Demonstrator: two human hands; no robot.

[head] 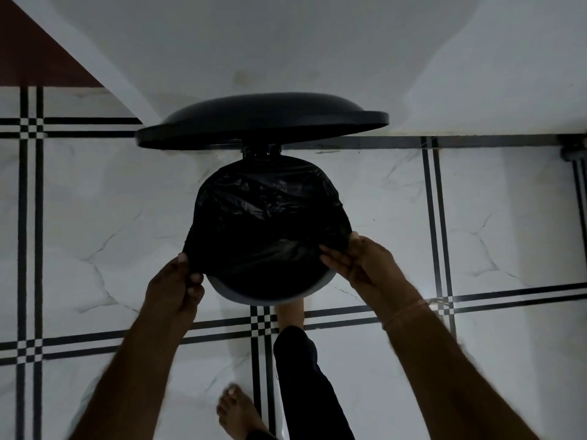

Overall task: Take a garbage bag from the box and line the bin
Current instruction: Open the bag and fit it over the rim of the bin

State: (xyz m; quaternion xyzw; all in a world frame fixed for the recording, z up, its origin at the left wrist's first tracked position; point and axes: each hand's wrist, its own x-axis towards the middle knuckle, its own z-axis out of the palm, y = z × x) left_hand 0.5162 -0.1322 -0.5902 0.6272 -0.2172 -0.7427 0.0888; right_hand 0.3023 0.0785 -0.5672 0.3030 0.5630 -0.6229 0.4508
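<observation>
Here: left hand [178, 284], right hand [359, 262] both pinch garbage bag [270, 217] over bin [254, 298] rim; no writing readable.

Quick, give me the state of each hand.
Left hand: closed, fingers pinching the garbage bag edge at the bin rim.
Right hand: closed on the bag's other edge.

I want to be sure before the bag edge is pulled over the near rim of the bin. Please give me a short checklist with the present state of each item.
1. Lid stands open: ok.
2. Left hand grips the garbage bag edge: ok.
3. Right hand grips the bag edge: ok.
4. Bag covers the far rim: ok, as far as visible.
5. Near rim of the bin covered: not ok, a grey strip is bare.
6. Bag reaches the bin bottom: cannot tell.
</observation>
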